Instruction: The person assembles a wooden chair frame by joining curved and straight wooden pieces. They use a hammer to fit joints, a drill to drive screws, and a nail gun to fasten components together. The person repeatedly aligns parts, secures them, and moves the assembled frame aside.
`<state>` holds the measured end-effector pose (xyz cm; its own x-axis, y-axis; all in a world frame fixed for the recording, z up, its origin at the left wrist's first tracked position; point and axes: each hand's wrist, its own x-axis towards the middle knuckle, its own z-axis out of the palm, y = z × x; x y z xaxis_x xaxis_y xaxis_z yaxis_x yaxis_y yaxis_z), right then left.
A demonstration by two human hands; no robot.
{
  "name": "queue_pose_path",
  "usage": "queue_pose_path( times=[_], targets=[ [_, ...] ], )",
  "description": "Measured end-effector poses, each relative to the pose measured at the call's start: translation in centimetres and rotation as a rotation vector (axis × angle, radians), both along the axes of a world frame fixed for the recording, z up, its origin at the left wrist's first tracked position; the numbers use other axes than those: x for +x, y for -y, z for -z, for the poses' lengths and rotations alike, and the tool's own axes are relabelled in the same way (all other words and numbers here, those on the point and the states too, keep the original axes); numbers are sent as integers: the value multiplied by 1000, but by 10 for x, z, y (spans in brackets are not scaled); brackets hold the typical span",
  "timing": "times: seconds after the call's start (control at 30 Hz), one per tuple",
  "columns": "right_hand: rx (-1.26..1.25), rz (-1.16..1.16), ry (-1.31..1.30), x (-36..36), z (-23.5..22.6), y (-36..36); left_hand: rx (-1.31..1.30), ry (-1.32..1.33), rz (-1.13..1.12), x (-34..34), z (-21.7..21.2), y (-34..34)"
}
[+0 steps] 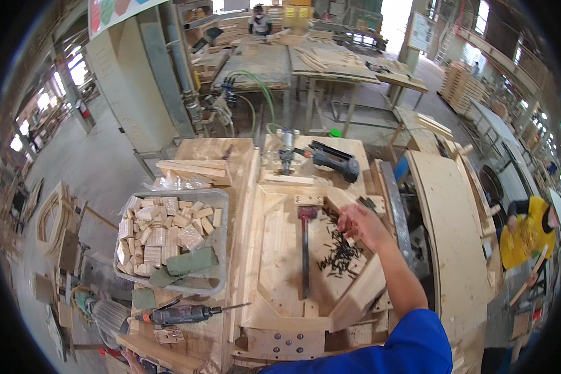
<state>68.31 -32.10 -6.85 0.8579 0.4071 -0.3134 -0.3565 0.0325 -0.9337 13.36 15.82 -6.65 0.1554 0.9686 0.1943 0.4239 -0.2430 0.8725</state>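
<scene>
Our right hand (361, 223) reaches over the wooden jig (280, 249) on the bench (212, 153), its grip loosely curled and empty, just above a pile of dark screws (341, 254). A hammer (305, 243) lies beside them. Our left hand lies outside the view.

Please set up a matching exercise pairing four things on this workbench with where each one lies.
Things:
1. hammer
2. dark screws
3. wood offcuts
4. power drill

Places:
A. in the grey bin at the left
B. in a loose pile just below the right hand
C. near the bench's front left edge, bit pointing right
D. lengthwise in the middle of the wooden jig, head away from the person

Pairs: 1-D, 2-B, 3-A, 4-C
</scene>
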Motion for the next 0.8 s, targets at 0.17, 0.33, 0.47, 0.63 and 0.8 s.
queue_pose_path(
  times=[0.17,0.33,0.47,0.63,0.8],
  targets=[
    [-131,114,-114,-160,6,53,-31,67,-21,5,22,9],
    [-367,285,-108,-263,51,69,-92,79,-116,-16,56,8],
    [-536,434,-39,-297,71,63,-122,100,-191,-26,77,9],
    [-365,676,-142,-305,94,61,-66,27,-48,-32,98,8],
    [-218,736,-313,-295,105,59,-201,109,-65,-35,116,-6]
  ],
)
